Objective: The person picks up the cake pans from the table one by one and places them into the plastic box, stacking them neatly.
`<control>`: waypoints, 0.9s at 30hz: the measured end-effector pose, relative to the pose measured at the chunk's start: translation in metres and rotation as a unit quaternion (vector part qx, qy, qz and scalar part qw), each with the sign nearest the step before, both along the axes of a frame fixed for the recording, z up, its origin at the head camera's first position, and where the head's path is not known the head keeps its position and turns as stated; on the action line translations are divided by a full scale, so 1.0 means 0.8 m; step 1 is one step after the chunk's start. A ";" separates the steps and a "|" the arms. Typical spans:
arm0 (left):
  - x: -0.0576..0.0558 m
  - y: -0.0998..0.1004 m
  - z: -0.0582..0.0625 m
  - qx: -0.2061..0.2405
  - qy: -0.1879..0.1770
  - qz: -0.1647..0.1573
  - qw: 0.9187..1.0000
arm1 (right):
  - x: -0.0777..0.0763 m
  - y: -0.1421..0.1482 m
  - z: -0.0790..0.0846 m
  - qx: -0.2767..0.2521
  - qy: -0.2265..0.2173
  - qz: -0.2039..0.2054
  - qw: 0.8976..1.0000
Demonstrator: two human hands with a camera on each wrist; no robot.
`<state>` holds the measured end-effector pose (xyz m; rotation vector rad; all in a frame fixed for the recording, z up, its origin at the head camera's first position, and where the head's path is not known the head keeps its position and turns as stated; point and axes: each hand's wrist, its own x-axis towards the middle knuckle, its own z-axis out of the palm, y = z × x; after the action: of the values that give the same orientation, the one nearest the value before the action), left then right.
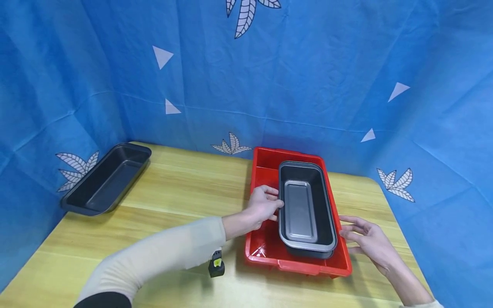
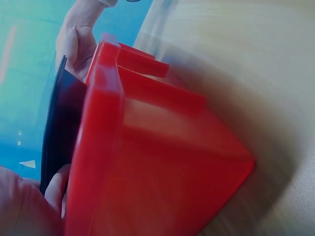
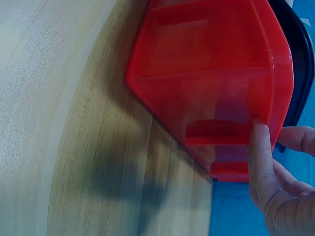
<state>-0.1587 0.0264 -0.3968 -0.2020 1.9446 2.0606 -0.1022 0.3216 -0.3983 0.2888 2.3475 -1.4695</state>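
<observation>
A dark loaf pan (image 1: pixel 301 209) sits inside a red plastic bin (image 1: pixel 265 256), with the edge of another pan showing beneath its near end. My left hand (image 1: pixel 264 204) pinches the pan's left rim, thumb over the edge, the other fingers lower down and partly hidden. At the bin's right side, my right hand (image 1: pixel 366 239) holds the rim. In the right wrist view one finger (image 3: pixel 261 157) lies against the bin's outer wall, and the thumb (image 3: pixel 299 138) is at the top of the rim.
Another dark loaf pan (image 1: pixel 111 177) lies at the far left of the wooden table (image 1: pixel 185 184). Blue patterned cloth (image 1: pixel 231 77) hangs behind and along both sides, close to the bin's far end. A small black device (image 1: pixel 216 267) is attached at the left wrist.
</observation>
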 end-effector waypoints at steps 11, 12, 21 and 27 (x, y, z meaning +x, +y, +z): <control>0.000 0.008 -0.009 -0.015 -0.013 -0.006 1.000 | 0.001 0.001 0.000 -0.008 -0.002 0.002 1.000; -0.001 0.009 -0.009 -0.017 -0.014 -0.008 1.000 | 0.001 0.001 0.000 -0.010 -0.001 0.003 1.000; -0.001 0.016 -0.014 -0.011 -0.024 -0.021 0.999 | 0.001 0.003 -0.001 -0.020 0.009 0.009 1.000; -0.002 0.018 -0.016 -0.017 -0.024 -0.030 0.999 | 0.001 0.004 -0.002 -0.024 0.010 0.010 1.000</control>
<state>-0.1603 0.0405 -0.4092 -0.1965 1.9350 1.9691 -0.1011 0.3250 -0.4002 0.2394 2.3204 -1.5242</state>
